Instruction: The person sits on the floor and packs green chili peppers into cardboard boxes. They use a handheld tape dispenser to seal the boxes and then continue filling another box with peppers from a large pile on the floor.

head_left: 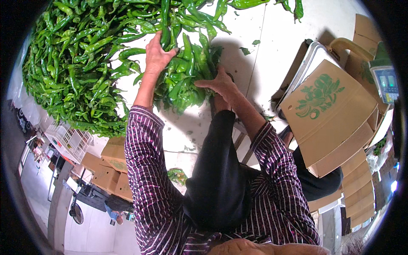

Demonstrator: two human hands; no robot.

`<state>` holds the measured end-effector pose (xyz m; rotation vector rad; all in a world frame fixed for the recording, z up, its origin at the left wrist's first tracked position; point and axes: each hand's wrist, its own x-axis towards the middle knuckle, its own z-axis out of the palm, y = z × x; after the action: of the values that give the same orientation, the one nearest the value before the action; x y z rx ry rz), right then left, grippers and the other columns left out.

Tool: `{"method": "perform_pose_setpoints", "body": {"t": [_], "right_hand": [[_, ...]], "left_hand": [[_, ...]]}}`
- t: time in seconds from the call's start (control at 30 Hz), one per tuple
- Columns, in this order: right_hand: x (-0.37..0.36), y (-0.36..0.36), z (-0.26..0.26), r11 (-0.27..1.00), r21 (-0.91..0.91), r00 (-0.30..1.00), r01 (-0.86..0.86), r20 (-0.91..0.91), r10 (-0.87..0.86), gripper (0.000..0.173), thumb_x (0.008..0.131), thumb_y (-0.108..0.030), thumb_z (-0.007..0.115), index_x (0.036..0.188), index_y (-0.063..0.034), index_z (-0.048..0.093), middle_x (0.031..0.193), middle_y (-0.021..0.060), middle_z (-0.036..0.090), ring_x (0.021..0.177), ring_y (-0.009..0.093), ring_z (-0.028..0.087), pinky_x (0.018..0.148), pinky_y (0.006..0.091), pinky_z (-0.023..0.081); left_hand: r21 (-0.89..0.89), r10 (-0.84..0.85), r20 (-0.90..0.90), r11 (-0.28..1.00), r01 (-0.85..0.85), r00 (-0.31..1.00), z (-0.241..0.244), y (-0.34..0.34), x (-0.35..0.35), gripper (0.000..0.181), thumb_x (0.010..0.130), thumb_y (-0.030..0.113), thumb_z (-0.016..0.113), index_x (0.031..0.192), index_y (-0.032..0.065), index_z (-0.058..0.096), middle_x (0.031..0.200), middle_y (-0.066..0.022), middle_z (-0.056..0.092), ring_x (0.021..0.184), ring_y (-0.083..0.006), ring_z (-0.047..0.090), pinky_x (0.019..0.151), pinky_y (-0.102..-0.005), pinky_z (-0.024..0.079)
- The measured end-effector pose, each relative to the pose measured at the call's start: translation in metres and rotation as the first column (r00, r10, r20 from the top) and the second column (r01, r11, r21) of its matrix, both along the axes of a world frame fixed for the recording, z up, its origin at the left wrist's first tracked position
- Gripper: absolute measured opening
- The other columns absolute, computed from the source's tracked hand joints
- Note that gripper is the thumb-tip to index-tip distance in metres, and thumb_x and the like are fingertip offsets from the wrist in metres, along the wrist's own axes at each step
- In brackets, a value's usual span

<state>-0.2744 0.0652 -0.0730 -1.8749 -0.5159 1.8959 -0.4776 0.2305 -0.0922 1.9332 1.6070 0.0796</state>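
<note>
Before me lies a heap of long green peppers (pixel 79 63) spread over a pale tiled floor (pixel 271 19). My left hand (pixel 158 55), at the upper middle, has thumb and fingers spread around a long green pepper (pixel 165 40) at the heap's edge; how firmly it holds cannot be told. Between my two hands rests a bunch of green peppers (pixel 186 76), gathered close together. On its right side my right hand (pixel 220 83) touches the bunch, thumb pointing left across it and fingers partly hidden behind.
At right stand a cardboard box (pixel 331 111) with a green vegetable print and a scale with a lit display (pixel 384 81). A white plastic crate (pixel 70 140) and several cardboard boxes (pixel 105 177) are at lower left. My bent leg (pixel 220 172) is close below the bunch.
</note>
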Motion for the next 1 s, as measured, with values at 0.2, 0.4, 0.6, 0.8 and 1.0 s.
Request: {"method": "perform_pose_setpoints", "body": {"t": [0.2, 0.4, 0.6, 0.8, 1.0], "right_hand": [[-0.011, 0.0, -0.016, 0.972, -0.232, 0.997, -0.028, 0.062, 0.043, 0.106, 0.056, -0.036, 0.095, 0.127, 0.0149, 0.035, 0.118, 0.0316, 0.061, 0.107, 0.037, 0.066, 0.094, 0.037, 0.054], [-0.002, -0.002, -0.019, 0.999, -0.032, 0.997, -0.026, 0.07, 0.028, 0.105, 0.054, -0.033, 0.094, 0.133, 0.0083, 0.038, 0.118, 0.035, 0.058, 0.113, 0.044, 0.06, 0.102, 0.0466, 0.048], [-0.019, -0.013, -0.026, 0.981, 0.082, 0.955, -0.177, 0.257, 0.151, 0.111, 0.051, -0.035, 0.094, 0.139, 0.0037, 0.038, 0.123, 0.0336, 0.056, 0.118, 0.049, 0.052, 0.106, 0.0479, 0.044], [-0.012, -0.002, 0.003, 0.972, 0.232, 0.994, -0.029, -0.1, 0.053, 0.106, 0.059, -0.028, 0.092, 0.145, 0.0009, 0.037, 0.13, 0.0289, 0.057, 0.12, 0.04, 0.057, 0.107, 0.0422, 0.044], [-0.007, 0.002, -0.016, 0.98, 0.159, 0.968, 0.118, -0.24, -0.077, 0.095, 0.067, -0.01, 0.085, 0.149, -0.0034, 0.038, 0.135, 0.0163, 0.057, 0.127, 0.027, 0.052, 0.109, 0.0357, 0.039]], "left_hand": [[-0.261, 0.22, -0.044, 0.939, -0.224, 0.975, 0.022, 0.003, 0.004, 0.065, 0.072, 0.034, 0.084, 0.123, 0.0001, 0.061, 0.102, -0.0187, 0.072, 0.093, -0.0288, 0.069, 0.089, -0.0353, 0.052], [-0.562, 0.52, 0.259, 0.767, -0.311, 0.814, 0.049, -0.035, -0.012, 0.066, 0.078, 0.034, 0.081, 0.131, 0.0031, 0.057, 0.113, -0.0124, 0.069, 0.102, -0.0218, 0.065, 0.094, -0.033, 0.05], [-0.662, 0.579, 0.279, 0.694, -0.284, 0.766, 0.048, -0.072, -0.04, 0.096, 0.073, 0.037, 0.085, 0.149, 0.004, 0.037, 0.131, -0.0158, 0.06, 0.119, -0.0253, 0.058, 0.107, -0.0361, 0.045], [-0.555, 0.337, 0.245, 0.817, -0.153, 0.909, 0.058, -0.073, -0.022, 0.103, 0.067, 0.032, 0.091, 0.149, 0.0042, 0.036, 0.132, -0.0174, 0.06, 0.122, -0.0277, 0.057, 0.108, -0.0378, 0.044], [-0.66, 0.476, 0.283, 0.726, -0.191, 0.833, 0.066, -0.08, -0.014, 0.093, 0.07, 0.027, 0.09, 0.145, 0.0011, 0.041, 0.128, -0.0153, 0.063, 0.116, -0.0248, 0.061, 0.105, -0.0363, 0.047]]}}
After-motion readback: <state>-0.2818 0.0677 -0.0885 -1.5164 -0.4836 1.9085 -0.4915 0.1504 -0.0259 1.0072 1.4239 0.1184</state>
